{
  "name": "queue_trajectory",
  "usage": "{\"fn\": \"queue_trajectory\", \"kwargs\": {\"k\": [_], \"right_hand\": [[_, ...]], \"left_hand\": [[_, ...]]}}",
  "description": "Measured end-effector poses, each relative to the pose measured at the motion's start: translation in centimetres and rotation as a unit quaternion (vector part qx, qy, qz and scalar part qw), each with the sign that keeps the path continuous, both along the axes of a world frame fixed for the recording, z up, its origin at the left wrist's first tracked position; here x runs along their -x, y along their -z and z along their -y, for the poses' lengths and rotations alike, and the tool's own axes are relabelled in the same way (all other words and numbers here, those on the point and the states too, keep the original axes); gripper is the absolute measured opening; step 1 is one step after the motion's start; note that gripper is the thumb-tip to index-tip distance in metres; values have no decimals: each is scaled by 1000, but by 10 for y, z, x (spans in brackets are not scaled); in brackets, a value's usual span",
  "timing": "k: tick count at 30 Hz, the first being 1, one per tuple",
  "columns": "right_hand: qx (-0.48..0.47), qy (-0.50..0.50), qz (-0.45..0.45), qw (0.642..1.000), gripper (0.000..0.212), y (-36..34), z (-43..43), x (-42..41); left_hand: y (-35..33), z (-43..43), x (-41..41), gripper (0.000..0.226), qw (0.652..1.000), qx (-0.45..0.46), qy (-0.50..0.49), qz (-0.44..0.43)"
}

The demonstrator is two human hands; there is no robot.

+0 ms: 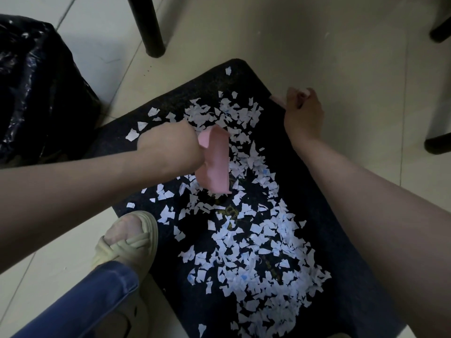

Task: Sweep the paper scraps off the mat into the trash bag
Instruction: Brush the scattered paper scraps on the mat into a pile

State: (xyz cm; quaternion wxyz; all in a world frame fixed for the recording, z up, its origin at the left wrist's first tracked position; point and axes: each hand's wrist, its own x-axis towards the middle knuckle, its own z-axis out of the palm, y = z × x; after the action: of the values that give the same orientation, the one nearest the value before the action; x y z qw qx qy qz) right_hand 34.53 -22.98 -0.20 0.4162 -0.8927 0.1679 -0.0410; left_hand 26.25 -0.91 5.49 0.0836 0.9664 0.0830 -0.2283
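Observation:
A dark mat lies on the tiled floor, strewn with several white paper scraps. My left hand grips a pink brush-like tool held over the scraps near the mat's middle. My right hand pinches the mat's far right edge, which is lifted slightly. The black trash bag stands at the upper left, beside the mat's far left edge.
My foot in a beige sandal and a blue jeans leg stand at the mat's left edge. A black furniture leg stands beyond the mat; other dark legs are at the right.

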Motion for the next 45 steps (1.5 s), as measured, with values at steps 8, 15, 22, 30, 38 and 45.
{"fn": "queue_trajectory", "kwargs": {"k": [8,15,22,30,38,45], "right_hand": [[132,-90,-29,987,40,-2,-22,9],[-14,-19,38,999,17,-7,-20,-2],[67,-174,-104,977,44,3,-27,7],[86,2,20,996,31,-9,-31,6],[121,-135,-46,982,42,8,-29,17],[36,-28,9,999,33,-8,-22,14]], "left_hand": [[2,-8,-3,19,1000,2,-8,-1],[5,-10,-3,16,1000,-5,-18,4],[3,-11,-6,16,1000,1,-19,-1],[0,-11,-5,15,1000,0,-19,-3],[-2,-11,-6,16,1000,0,-19,-6],[-1,-11,-4,15,1000,-5,-28,-5]]}}
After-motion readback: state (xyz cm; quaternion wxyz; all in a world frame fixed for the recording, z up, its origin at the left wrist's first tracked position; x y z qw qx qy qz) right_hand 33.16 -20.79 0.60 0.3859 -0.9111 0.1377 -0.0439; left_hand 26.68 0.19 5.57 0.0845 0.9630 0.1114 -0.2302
